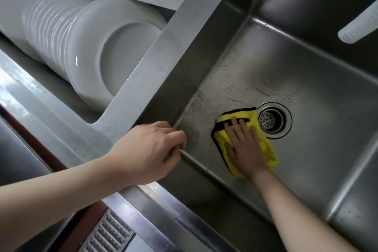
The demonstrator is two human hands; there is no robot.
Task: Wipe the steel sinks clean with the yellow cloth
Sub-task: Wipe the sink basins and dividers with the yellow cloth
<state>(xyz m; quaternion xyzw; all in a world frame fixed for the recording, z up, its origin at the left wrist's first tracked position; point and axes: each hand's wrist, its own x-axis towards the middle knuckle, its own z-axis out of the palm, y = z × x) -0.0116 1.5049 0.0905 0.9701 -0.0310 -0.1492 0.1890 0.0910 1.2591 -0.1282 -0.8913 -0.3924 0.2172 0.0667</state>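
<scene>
A folded yellow cloth (266, 145) with a black edge lies on the wet floor of the right steel sink (319, 80), just left of the round drain strainer (273, 120). My right hand (244, 149) lies flat on the cloth with straight fingers and presses it down. My left hand (151, 149) rests on the steel divider (163, 51) between the two sinks, its fingers curled over the rim of the right sink. Water drops sit on the sink floor beyond the cloth.
The left sink (61, 112) holds stacks of white plates (98, 51) leaning on edge. A pale tap spout (360, 24) reaches in at the upper right. A ribbed metal grate (106, 235) lies below the front rim.
</scene>
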